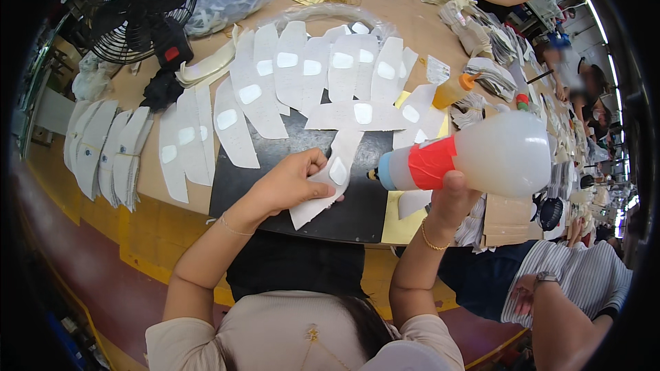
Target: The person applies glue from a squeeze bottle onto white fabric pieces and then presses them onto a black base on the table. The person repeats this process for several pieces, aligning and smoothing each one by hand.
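Seen from the head camera, two bare forearms rise from the lower edge over a worktable (172, 223). At the left, the left hand (289, 184) pinches one white cut piece (328, 177) with a small oval patch, pressing it down on a black mat (344, 209) at the table's near edge. At the right, the right hand (450, 196) is clenched around a translucent squeeze bottle (481, 156) wrapped in one band of red tape, held on its side with its blue nozzle pointing left, just beside the held piece. Beyond the hands, about ten more white pieces with patches (309, 72) fan out in an overlapping arc across the mat and tabletop, and a second fan of about nine lies farther left (137, 154). One black desk fan (141, 7) stands at the far left corner. One smaller orange-capped bottle (454, 91) stands to the right among stacks of pieces. A co-worker's arm with a wristwatch (546, 278) shows at the lower right.
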`<state>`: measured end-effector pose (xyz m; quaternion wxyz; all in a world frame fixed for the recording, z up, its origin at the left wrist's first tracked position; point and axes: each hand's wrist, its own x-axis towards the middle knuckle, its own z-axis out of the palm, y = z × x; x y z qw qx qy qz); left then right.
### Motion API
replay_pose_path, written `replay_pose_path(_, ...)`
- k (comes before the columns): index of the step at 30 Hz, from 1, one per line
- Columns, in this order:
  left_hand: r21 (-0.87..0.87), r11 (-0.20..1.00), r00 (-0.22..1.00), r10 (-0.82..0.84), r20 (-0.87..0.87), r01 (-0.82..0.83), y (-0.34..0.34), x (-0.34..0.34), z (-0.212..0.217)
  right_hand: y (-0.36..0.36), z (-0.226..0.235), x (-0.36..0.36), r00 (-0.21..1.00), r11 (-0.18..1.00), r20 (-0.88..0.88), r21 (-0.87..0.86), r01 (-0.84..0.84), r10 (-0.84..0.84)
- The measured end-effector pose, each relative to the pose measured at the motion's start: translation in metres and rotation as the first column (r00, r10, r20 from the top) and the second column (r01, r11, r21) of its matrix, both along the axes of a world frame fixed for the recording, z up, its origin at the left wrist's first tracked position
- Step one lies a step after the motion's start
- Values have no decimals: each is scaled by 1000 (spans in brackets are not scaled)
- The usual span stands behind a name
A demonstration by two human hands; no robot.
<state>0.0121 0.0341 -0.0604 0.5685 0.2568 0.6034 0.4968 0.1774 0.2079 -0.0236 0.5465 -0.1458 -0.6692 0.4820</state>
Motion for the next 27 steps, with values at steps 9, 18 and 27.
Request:
replay_pose_path(9, 134, 991, 891, -65, 449, 5, -4, -2, 20, -7, 25, -30, 997, 992, 48, 108, -62, 57)
replay_pose_path(18, 163, 985, 916, -111, 385, 51, -1, -6, 40, -10, 42, -39, 975, 964, 178, 208, -168, 131)
replay_pose_path(27, 157, 987, 932, -88, 353, 33, 2, -8, 46, -9, 50, -44, 984, 960, 157, 252, -118, 80)
